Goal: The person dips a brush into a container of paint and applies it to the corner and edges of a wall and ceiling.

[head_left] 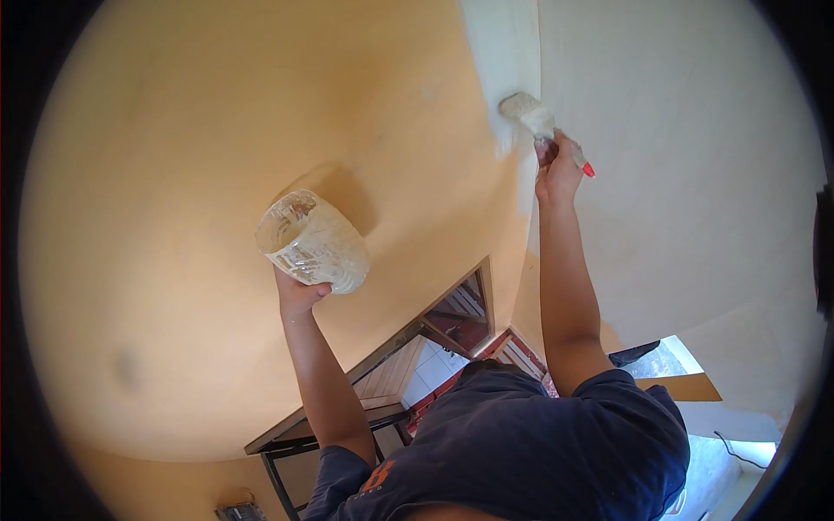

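My left hand (301,296) is wrapped round the base of a clear plastic container (323,247), tilted with its mouth to the upper left. White paint smears its walls, and some pale paint shows inside. Up at the corner, my right hand (560,169) grips a paintbrush (532,115) by its handle, whose red tip sticks out below the fingers. The paint-coated bristles rest on or very near the wall, beside a strip of white paint (493,52) along the corner. Part of the brush handle is hidden by my fingers.
An orange-yellow wall (174,217) spans the left, meeting a whitish wall (669,174) at the corner. Lower down are a wood-framed opening (482,282), a black metal frame (280,478), an electrical box (240,511) and a dark cable (738,453).
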Demonstrator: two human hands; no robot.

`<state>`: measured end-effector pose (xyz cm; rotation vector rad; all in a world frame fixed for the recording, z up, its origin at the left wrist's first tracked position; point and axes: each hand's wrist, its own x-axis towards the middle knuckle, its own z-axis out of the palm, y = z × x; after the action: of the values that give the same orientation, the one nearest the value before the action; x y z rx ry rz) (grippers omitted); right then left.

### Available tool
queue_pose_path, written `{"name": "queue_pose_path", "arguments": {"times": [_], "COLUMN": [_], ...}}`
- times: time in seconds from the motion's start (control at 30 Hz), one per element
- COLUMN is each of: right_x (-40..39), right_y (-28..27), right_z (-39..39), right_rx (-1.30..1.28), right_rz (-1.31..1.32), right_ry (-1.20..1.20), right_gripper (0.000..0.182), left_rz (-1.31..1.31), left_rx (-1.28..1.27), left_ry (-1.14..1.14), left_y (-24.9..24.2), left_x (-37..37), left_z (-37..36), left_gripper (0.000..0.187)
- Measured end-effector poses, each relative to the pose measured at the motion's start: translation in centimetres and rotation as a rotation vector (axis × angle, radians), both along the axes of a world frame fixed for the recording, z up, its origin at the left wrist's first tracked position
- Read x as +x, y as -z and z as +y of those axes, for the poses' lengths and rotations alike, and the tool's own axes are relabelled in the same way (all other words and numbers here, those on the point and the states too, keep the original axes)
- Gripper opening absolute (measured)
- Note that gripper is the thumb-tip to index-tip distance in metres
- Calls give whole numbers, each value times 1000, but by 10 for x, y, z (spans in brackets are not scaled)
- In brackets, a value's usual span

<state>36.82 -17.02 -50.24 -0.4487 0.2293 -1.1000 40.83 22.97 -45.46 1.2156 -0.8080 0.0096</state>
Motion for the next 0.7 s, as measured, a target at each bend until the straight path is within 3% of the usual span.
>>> {"name": "queue_pose_path", "arguments": {"times": [0.07, 0.27, 0.37, 0.53, 0.63, 0.7], "right_x": [12, -13, -25, 13, 8, 2], "right_y": [24, 70, 58, 3, -20, -21], "right_z": [12, 29, 31, 27, 12, 5], "right_rx": [-93, -123, -97, -122, 46, 39], "right_rz": [151, 388, 470, 290, 194, -54], "right_ry": [115, 33, 24, 83, 49, -20], "right_gripper": [17, 17, 18, 16, 19, 19], "left_rz": [-4, -18, -27, -29, -32, -9], "left_rx": [-5, 3, -19, 24, -3, 8], "left_ry": [-10, 1, 4, 22, 41, 50], "left_y": [-1, -2, -8, -4, 1, 1], "left_x": [1, -6, -4, -1, 4, 3], "left_z": [0, 1, -1, 3, 4, 5], "left_gripper": [104, 100, 98, 100, 102, 103]}}
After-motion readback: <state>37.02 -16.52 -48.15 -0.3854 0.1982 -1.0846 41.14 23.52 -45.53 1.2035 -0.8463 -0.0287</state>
